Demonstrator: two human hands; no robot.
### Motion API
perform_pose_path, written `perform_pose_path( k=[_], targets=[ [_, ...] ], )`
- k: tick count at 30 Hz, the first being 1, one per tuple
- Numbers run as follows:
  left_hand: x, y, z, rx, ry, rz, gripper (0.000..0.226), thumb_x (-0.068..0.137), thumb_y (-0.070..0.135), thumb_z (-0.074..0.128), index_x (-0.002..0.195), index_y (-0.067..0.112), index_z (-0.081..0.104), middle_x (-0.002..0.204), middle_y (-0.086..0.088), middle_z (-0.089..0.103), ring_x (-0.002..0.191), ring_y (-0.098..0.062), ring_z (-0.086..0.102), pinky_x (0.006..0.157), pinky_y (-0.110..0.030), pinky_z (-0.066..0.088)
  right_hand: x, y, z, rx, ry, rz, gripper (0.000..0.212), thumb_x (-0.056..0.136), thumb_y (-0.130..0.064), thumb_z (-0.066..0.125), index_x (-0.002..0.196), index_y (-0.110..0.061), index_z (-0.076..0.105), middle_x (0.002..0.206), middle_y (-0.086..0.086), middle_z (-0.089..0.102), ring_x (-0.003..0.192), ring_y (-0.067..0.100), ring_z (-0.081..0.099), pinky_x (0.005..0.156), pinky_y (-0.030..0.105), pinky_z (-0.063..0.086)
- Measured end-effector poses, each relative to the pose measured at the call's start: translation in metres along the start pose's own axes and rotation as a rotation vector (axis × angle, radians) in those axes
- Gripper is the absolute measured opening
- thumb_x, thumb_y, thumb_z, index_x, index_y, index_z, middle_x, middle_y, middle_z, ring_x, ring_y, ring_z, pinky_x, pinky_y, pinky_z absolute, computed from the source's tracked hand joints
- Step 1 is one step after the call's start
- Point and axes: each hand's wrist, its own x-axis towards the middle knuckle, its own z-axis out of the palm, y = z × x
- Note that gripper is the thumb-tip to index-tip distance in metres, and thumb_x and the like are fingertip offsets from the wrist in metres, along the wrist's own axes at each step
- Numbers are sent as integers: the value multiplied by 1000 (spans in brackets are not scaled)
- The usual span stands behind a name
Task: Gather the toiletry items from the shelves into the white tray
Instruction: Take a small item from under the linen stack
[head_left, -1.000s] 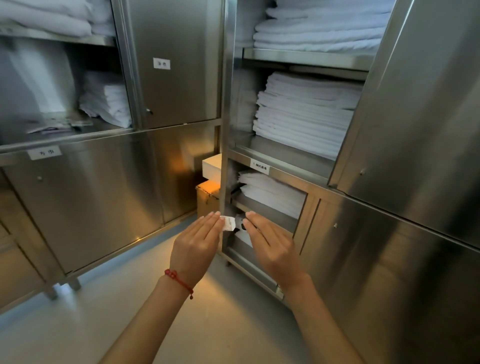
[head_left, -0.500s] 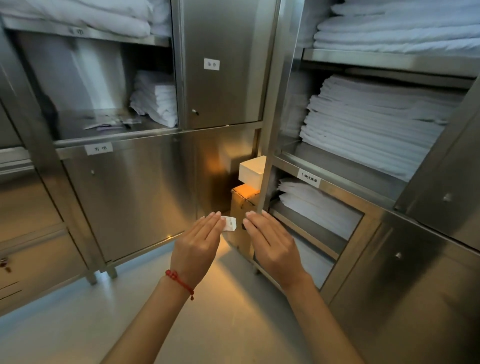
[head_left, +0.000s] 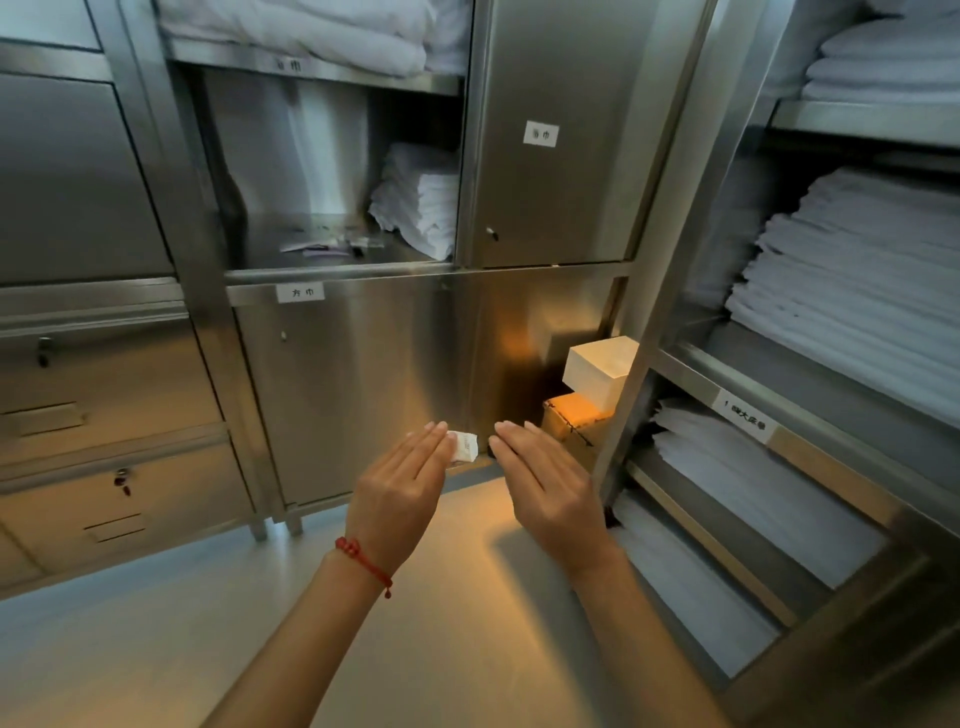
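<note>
The open steel cabinet (head_left: 332, 171) straight ahead serves as the landmark. Its middle compartment holds a stack of folded white towels (head_left: 418, 200) against the right wall, with a few thin paper-like packets (head_left: 324, 245) lying flat on the shelf floor left of the stack; they are too blurred to identify. The compartment above holds bulky white bedding (head_left: 311, 31). To the right of the cabinet, a second shelving unit (head_left: 670, 218) carries tall piles of folded white linen (head_left: 852, 306) on several levels. Between the two, low down, a white box (head_left: 600, 366) sits on top of a brown box (head_left: 571, 415).

Below the cabinet's closed lower door, the left hand (head_left: 397, 486) is held out with straight fingers, and a small white packet (head_left: 464, 447) sits at its fingertips on the thumb side; the thumb is hidden, so the hold looks like a pinch but this cannot be confirmed. The packet is short and boxy, its long axis running roughly up and down with a slight tilt, one face showing faint printed lines. The right hand (head_left: 540, 483) is flat and relaxed, empty, just right of the packet and apart from it. A red string bracelet (head_left: 363, 564) circles the left wrist.
</note>
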Motion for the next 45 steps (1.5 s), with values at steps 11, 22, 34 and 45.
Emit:
perform_pose_path(
  k=[11,22,34,45],
  targets=[
    [60,-37,53,113,-6,-79,49,49,3,89,94,-5,72,95,-20,71,86,-31,70,69,-44,58,31,79,84,120,66,-81,25,82,-12,64,102,2,70,101,16,71,95,26,69,84,36,54],
    [94,-68,106,189,16,-131,47,50,-1,88,95,-5,72,96,-20,71,87,-31,70,70,-44,58,49,133,144,230,58,-107,31,72,-9,79,100,2,72,100,16,71,94,27,69,81,37,57],
    [119,-145,153,214,26,-142,47,50,2,88,93,-5,72,95,-20,71,86,-31,70,70,-43,58,76,158,236,277,-36,-105,45,63,-15,89,102,-1,72,104,15,70,98,26,68,86,35,55],
    [160,-266,191,203,6,-116,48,50,2,89,94,-5,72,96,-21,70,88,-31,70,71,-43,58,140,172,342,251,-29,-72,40,64,-9,87,100,0,72,102,15,71,97,26,68,86,36,53]
  ],
)
